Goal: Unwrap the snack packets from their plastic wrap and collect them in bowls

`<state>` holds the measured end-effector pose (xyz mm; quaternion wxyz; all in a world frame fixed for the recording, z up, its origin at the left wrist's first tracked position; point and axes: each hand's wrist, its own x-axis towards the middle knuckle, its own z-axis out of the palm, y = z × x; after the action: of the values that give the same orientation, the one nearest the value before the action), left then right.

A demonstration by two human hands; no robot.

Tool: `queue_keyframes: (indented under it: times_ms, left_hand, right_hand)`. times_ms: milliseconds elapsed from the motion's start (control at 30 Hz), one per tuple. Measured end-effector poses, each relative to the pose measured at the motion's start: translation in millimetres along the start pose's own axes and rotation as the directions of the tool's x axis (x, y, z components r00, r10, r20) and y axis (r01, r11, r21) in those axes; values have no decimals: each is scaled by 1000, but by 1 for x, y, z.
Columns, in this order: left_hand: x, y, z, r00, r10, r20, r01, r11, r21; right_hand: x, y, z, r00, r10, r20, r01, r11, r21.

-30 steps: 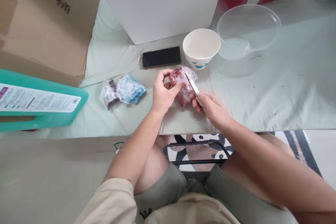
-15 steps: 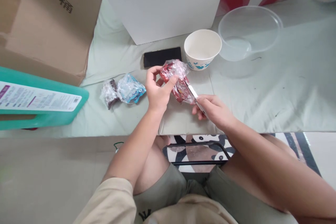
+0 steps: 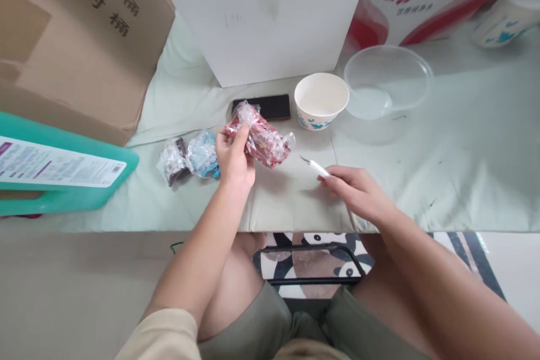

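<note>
My left hand (image 3: 236,157) is closed on a red packet (image 3: 268,140) wrapped in crinkled clear plastic, held just above the table. To the right, my right hand (image 3: 352,188) grips a small white-handled knife (image 3: 317,168). Its thin dark tip points up and left, a short gap away from the packet. Partly behind my left hand lies a blue packet (image 3: 202,153) in clear plastic. Beside that is a dark brown packet (image 3: 177,163), also wrapped in plastic.
A phone (image 3: 274,107), a paper bowl (image 3: 320,98) and a clear plastic bowl (image 3: 388,81) stand beyond my hands. Boxes line the back: a cardboard box (image 3: 84,39), a white box (image 3: 274,22) and a red-and-white box (image 3: 413,5). A green container (image 3: 84,191) is at left.
The knife has come away from the red packet. My left hand has moved left with the packet and turned it, while my right hand has shifted slightly right. The view has tilted a little.
</note>
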<state>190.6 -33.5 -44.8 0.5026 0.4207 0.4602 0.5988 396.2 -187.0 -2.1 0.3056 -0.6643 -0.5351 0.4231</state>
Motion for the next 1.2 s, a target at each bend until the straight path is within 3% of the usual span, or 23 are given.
queue_keyframes:
  times_ms: [67,167,267,367,433,500,567,633,767,833,933,1067,1200]
  left_hand:
    - [-11,-1,3,1000,2,24,-4,998,67]
    - [-36,-2,14,988,31,153,-62,977,204]
    - [-53,1,22,956,21,293,-130,924,359]
    - [-52,7,21,938,42,344,-226,826,516]
    - [-44,12,16,911,110,398,-327,780,533]
    - [-36,16,13,848,147,509,-427,758,492]
    - [-32,18,11,786,117,607,-467,755,459]
    - [-31,18,11,785,62,616,-431,769,472]
    - [-30,19,10,875,14,484,-281,828,486]
    - [-28,20,8,897,-44,440,-191,859,475]
    - [-26,20,6,876,-119,468,-125,880,459]
    - [-22,21,4,833,-132,537,-177,856,485]
    - [-17,27,0,803,-179,569,-183,834,520]
  right_hand:
    - [-1,13,-18,973,-119,-200,64,964,-259]
    - [2,35,-40,914,-180,-364,-30,864,-503]
    - [7,52,-51,883,-117,-454,-202,779,-594]
    - [8,52,-50,790,-205,-578,-237,767,-596]
    - [7,42,-41,779,-333,-531,-43,817,-575]
    - [5,30,-26,818,-459,-346,251,827,-504]
    - [5,19,-11,842,-508,-181,400,814,-421]
    - [8,15,-1,872,-467,-145,389,842,-375]
    - [13,18,-3,899,-374,-226,300,905,-303]
    - [14,20,-6,897,-354,-265,274,915,-296]
    - [16,22,-4,894,-349,-283,268,920,-287]
    - [20,20,1,896,-396,-201,326,894,-308]
    - [18,17,-6,829,-452,-329,374,886,-274]
